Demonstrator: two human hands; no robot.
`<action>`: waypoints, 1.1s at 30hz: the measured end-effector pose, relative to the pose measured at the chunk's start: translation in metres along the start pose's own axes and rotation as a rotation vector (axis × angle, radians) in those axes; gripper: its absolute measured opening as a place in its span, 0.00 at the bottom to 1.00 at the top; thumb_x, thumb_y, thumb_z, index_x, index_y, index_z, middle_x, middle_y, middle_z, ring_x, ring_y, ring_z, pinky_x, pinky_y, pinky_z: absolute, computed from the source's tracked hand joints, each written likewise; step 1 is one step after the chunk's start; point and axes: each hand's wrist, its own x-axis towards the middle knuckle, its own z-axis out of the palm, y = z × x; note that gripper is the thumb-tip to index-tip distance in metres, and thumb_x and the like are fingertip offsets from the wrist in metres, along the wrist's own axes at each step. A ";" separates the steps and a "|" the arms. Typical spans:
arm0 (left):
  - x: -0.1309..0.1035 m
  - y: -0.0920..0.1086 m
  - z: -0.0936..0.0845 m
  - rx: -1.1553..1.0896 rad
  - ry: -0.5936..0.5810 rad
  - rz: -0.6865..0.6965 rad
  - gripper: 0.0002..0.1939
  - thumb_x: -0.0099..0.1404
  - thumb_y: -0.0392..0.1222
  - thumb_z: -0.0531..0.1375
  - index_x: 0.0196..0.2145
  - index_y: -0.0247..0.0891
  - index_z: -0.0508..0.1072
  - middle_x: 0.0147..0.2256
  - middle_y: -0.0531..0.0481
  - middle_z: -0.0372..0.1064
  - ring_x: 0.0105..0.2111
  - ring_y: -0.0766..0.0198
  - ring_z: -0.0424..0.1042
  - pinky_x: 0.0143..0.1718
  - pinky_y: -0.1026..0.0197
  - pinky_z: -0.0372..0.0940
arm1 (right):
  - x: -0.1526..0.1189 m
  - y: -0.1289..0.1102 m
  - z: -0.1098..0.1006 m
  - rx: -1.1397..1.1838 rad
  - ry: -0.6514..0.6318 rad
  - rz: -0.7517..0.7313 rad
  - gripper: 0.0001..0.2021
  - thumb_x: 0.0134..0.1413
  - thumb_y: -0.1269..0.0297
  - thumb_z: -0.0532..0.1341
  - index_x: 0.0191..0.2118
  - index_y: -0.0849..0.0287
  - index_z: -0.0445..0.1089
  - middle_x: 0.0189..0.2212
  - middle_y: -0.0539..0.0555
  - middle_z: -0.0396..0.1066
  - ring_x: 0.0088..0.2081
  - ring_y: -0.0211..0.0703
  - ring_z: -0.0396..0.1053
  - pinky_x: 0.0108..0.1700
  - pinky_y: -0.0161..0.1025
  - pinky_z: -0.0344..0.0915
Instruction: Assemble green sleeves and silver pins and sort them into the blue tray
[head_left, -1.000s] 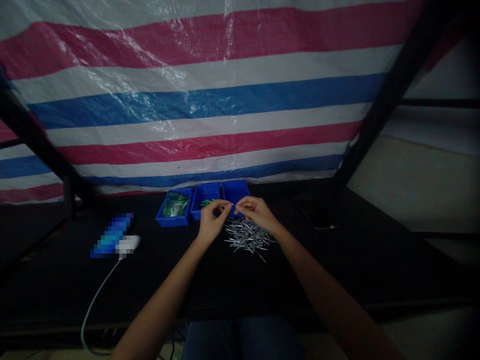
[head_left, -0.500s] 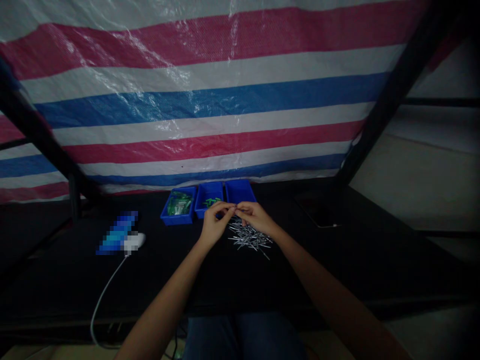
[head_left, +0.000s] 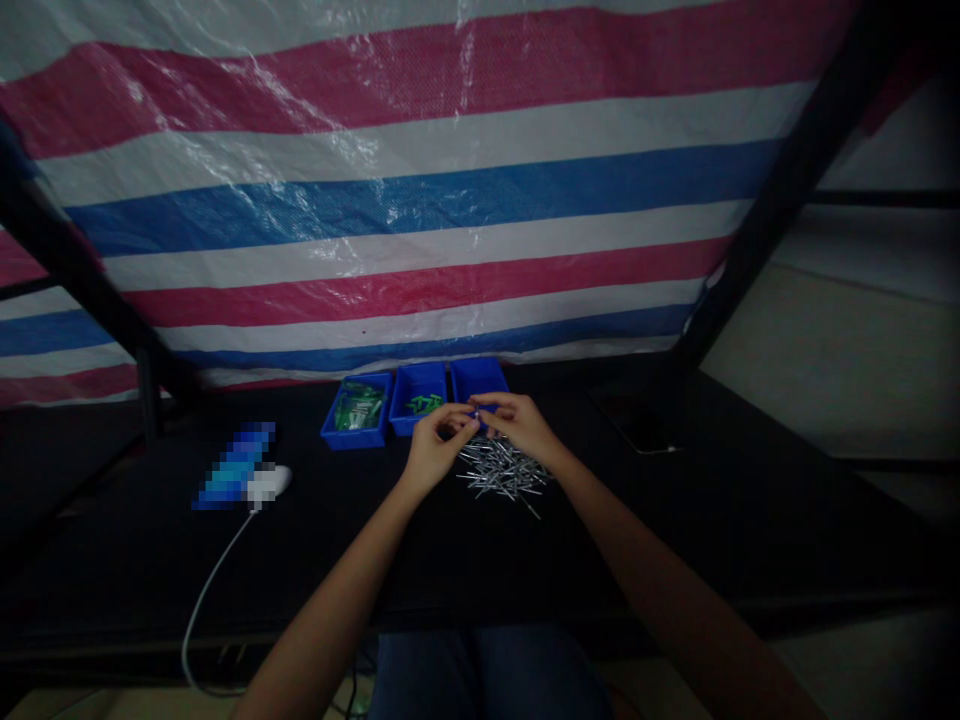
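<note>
My left hand (head_left: 435,448) and my right hand (head_left: 523,425) meet fingertip to fingertip above the table, in front of the blue bins. Both are closed in a pinch around a tiny shiny piece (head_left: 475,411), too small to name. Just below and behind my right hand's fingers lies a loose pile of thin silver metal rods (head_left: 501,472), which look like nails or rivets. The middle blue bin (head_left: 403,412) holds several small green pieces (head_left: 425,403). In the left blue bin (head_left: 356,438) is a clear bag of green and silver parts (head_left: 360,405).
A third blue bin (head_left: 480,374) stands right of the others, partly behind my fingers. To the left lie a blurred-out blue object (head_left: 238,465) and a white round item (head_left: 279,482) with a cable (head_left: 196,612). A dark phone-like slab (head_left: 637,420) lies on the right.
My hands have shifted slightly to the right, and the right fingers have lifted and spread a little from the left ones. The small shiny piece shows more between the fingertips.
</note>
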 end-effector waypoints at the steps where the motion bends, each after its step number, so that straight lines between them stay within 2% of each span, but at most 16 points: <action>1: 0.000 0.000 0.001 -0.014 -0.009 -0.008 0.14 0.55 0.44 0.62 0.38 0.35 0.71 0.28 0.49 0.72 0.27 0.66 0.69 0.31 0.63 0.61 | 0.000 -0.002 -0.001 0.019 0.001 0.003 0.21 0.46 0.56 0.61 0.46 0.62 0.70 0.24 0.53 0.73 0.20 0.35 0.65 0.23 0.34 0.61; 3: -0.001 -0.003 0.003 -0.034 -0.024 -0.020 0.15 0.55 0.43 0.62 0.39 0.36 0.69 0.27 0.49 0.72 0.27 0.66 0.70 0.31 0.63 0.61 | 0.000 -0.005 -0.003 0.063 0.002 -0.004 0.21 0.46 0.57 0.61 0.46 0.62 0.70 0.24 0.53 0.73 0.20 0.35 0.65 0.23 0.34 0.61; 6: -0.002 -0.009 0.004 -0.062 -0.022 -0.027 0.16 0.55 0.42 0.63 0.40 0.36 0.66 0.28 0.49 0.72 0.27 0.67 0.69 0.31 0.64 0.61 | 0.000 -0.009 -0.005 0.136 0.000 -0.035 0.18 0.46 0.58 0.61 0.44 0.59 0.71 0.36 0.56 0.74 0.20 0.32 0.65 0.22 0.33 0.61; 8: -0.002 -0.013 0.005 -0.080 -0.017 -0.034 0.16 0.55 0.42 0.63 0.40 0.37 0.64 0.28 0.50 0.72 0.26 0.68 0.69 0.31 0.65 0.61 | 0.000 -0.010 -0.005 0.167 -0.018 -0.041 0.17 0.47 0.58 0.61 0.43 0.58 0.71 0.41 0.57 0.73 0.20 0.31 0.65 0.22 0.33 0.61; 18: -0.001 -0.022 0.008 -0.157 0.003 -0.069 0.17 0.53 0.43 0.64 0.36 0.37 0.63 0.27 0.51 0.71 0.26 0.68 0.69 0.29 0.66 0.60 | -0.002 -0.018 -0.003 0.264 -0.045 -0.006 0.15 0.44 0.57 0.63 0.39 0.58 0.73 0.38 0.56 0.74 0.20 0.32 0.65 0.23 0.34 0.63; 24: 0.002 -0.026 0.005 -0.167 0.078 -0.085 0.17 0.50 0.42 0.66 0.34 0.36 0.64 0.28 0.51 0.71 0.24 0.71 0.67 0.27 0.67 0.58 | -0.003 -0.017 -0.004 0.290 -0.039 0.015 0.13 0.44 0.59 0.64 0.38 0.59 0.73 0.35 0.55 0.75 0.20 0.32 0.66 0.24 0.34 0.63; 33: 0.002 -0.024 -0.001 -0.238 0.159 -0.134 0.14 0.48 0.42 0.67 0.30 0.35 0.68 0.26 0.53 0.69 0.21 0.73 0.63 0.25 0.68 0.57 | -0.005 -0.011 -0.007 0.344 -0.094 0.083 0.14 0.43 0.62 0.64 0.39 0.60 0.72 0.37 0.57 0.75 0.20 0.33 0.67 0.24 0.35 0.63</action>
